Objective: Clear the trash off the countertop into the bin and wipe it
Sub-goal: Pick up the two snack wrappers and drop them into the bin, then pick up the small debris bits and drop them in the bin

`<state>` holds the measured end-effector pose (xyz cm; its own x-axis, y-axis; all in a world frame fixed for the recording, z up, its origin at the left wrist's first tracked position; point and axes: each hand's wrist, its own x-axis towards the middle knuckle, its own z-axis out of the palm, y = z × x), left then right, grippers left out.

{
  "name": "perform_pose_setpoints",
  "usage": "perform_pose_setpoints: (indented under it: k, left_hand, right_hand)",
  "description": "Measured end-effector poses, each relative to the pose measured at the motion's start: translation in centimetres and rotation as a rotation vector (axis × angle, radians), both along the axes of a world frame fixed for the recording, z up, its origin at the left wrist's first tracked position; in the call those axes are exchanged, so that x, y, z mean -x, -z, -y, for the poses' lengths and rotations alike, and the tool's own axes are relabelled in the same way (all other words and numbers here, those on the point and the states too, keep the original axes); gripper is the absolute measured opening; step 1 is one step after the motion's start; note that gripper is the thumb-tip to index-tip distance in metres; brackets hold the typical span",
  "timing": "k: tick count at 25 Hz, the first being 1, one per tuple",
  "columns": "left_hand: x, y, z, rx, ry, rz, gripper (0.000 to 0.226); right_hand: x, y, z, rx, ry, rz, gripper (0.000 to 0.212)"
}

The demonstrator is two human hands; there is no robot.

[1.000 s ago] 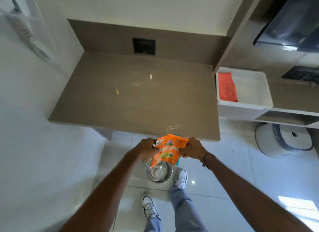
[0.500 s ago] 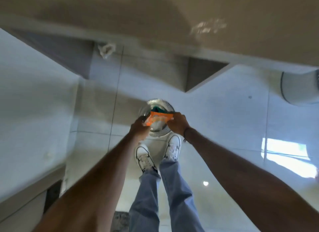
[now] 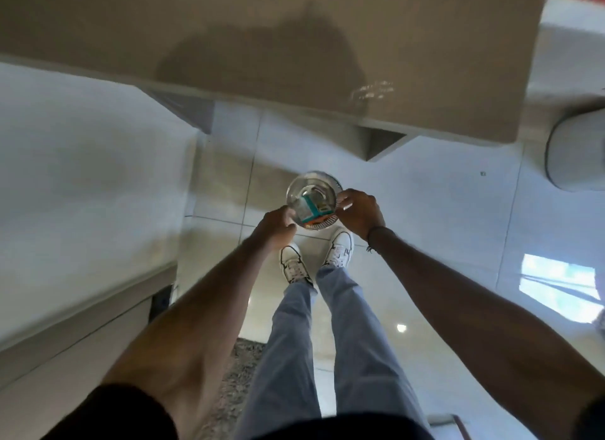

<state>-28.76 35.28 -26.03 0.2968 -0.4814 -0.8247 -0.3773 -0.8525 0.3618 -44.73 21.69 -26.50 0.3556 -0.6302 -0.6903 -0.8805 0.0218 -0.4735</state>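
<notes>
Both hands hover at the rim of the bin (image 3: 313, 200): the left hand (image 3: 278, 226) is loosely curled and empty, and the right hand (image 3: 358, 210) has its fingers half spread, holding nothing I can see. The packet (image 3: 310, 208) lies inside the bin. The wiping is, I judge, not done. The counter (image 3: 262, 40) edge hangs above, and the floor around is free.
</notes>
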Motion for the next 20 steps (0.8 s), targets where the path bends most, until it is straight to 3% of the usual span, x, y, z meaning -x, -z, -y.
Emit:
perform_pose_setpoints:
  k: [5,10,17,20]
  left_hand:
    - [-3.3,-13.1,3.0,0.218,-0.003,0.085,0.036]
    - [-9.0,-20.5,6.7,0.447,-0.117,0.237,0.031]
    - [-19.1,-22.3,15.6,0.508,-0.176,0.383,0.018]
    - [-23.3,-21.4,19.2,0.472,-0.250,0.518,0.026]
  right_hand:
    - [-4.6,-12.0,2.1,0.116,-0.121,0.169,0.023]
    - [-10.2,-19.3,5.8,0.291,-0.200,0.399,0.020]
    - [-19.4,-22.3,15.9,0.393,-0.069,0.412,0.026]
    - [-23.8,-22.0,20.0,0.395,0.027,0.342,0.026]
